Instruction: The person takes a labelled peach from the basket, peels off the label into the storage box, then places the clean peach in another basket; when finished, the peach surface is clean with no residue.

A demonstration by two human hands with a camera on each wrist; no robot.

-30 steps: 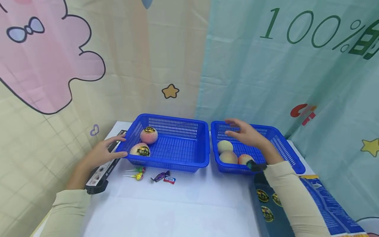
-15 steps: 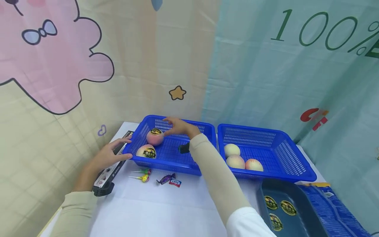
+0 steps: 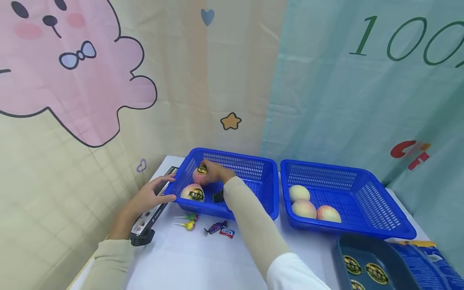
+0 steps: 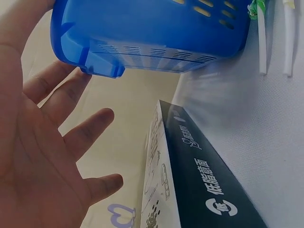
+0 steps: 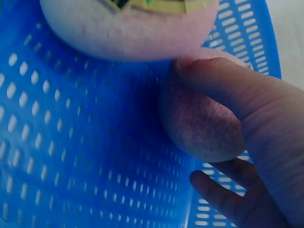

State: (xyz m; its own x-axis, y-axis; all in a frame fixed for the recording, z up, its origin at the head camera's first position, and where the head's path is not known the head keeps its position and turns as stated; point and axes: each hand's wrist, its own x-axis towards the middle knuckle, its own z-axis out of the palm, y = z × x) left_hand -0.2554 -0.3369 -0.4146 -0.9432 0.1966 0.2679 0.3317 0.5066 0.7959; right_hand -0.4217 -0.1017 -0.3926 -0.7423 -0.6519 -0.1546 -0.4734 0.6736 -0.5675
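In the left blue basket (image 3: 269, 193), my right hand (image 3: 216, 174) holds the rear pinkish peach (image 3: 197, 177), which bears a black-and-gold sticker. The right wrist view shows my thumb (image 5: 213, 78) pressed on this peach (image 5: 202, 116), with other fingers (image 5: 218, 190) curving below it. A second stickered peach (image 3: 187, 191) lies just in front, its underside large in that view. My left hand (image 3: 148, 196) touches the basket's left end with fingers and thumb spread. In the left wrist view, fingertips of this hand (image 4: 42, 142) meet the blue rim (image 4: 102, 66).
A second blue basket (image 3: 348, 189) on the right holds three pale peaches (image 3: 303, 208). Two lollipops (image 3: 189, 225), wrapped candies (image 3: 216, 227) and a long black-and-white box (image 3: 148, 221) lie near the left basket. A dark tray (image 3: 384, 245) with stickers and a blue packet (image 3: 427, 257) are at right.
My right hand has moved left from above the right basket into the left basket and taken hold of the rear peach. My left hand stays at the rim. The head view has turned rightward-to-left.
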